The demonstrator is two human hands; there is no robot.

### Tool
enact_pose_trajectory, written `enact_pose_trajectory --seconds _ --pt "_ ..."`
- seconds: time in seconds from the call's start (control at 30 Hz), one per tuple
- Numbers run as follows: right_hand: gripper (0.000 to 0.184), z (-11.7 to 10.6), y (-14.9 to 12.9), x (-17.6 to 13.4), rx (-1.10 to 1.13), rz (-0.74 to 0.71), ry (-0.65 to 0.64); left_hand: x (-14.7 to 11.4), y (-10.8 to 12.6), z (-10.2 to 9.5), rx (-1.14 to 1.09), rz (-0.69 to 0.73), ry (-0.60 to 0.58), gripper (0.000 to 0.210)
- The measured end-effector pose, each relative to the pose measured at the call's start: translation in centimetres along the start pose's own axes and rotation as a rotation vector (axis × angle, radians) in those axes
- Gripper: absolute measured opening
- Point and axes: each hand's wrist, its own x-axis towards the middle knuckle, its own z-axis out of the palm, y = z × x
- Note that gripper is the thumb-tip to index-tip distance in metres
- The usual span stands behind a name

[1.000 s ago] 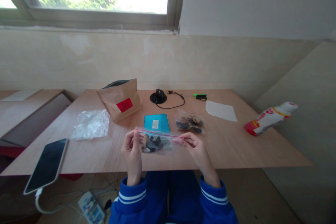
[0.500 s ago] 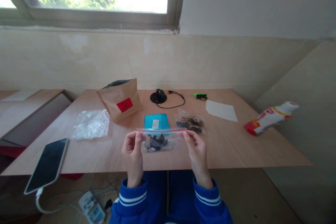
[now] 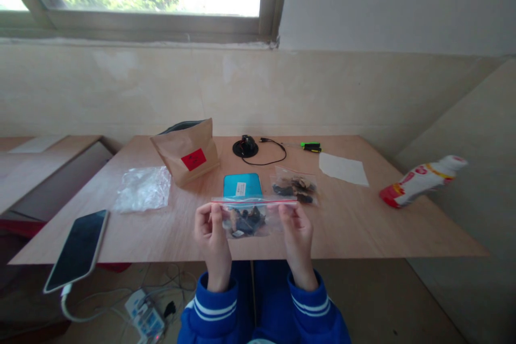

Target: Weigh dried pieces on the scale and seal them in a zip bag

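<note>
Starting far left: phone [image 3: 76, 250] pokes past the front edge of the tabletop [image 3: 161, 242], charging cable [image 3: 76, 318] plugged in and hanging; a snag could drag it off. Crumpled clear plastic [image 3: 143, 188] lies flat behind it, light, so a sleeve brush might shift it. Paper bag [image 3: 175, 158] stands with its top gaping; a bump could tip it. Left hand [image 3: 212, 230] pinches the left end of the zip bag [image 3: 249, 220], thumb on the red strip; zip bag hangs near the front edge, just in front of the blue box [image 3: 242, 178], dark lumpy bits inside. Can't tell if the strip is sealed all along; a gap plus a tilt could spill bits toward the lap. Right hand [image 3: 298, 230] pinches the other end; uneven pull could slip one grip or pop the strip. Second bag [image 3: 296, 185] lies just beyond, likely nudged if that hand goes forward. Bottle [image 3: 421, 181] far right looks tilted, maybe lens stretch; well apart from both hands, so low risk.
</note>
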Motion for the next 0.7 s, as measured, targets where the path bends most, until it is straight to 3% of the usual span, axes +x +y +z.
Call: enact_pose_trajectory --seconds 0.3,0.7 --pt "0.024 -0.27 -0.05 0.27 0.02 0.04 0.055 -0.12 0.34 0.07 -0.029 -0.059 -0.192 0.03" --pt "0.024 -0.68 -0.45 0.28 -0.065 0.006 0.108 -0.03 0.57 -0.42 0.117 0.023 -0.157 0.03"
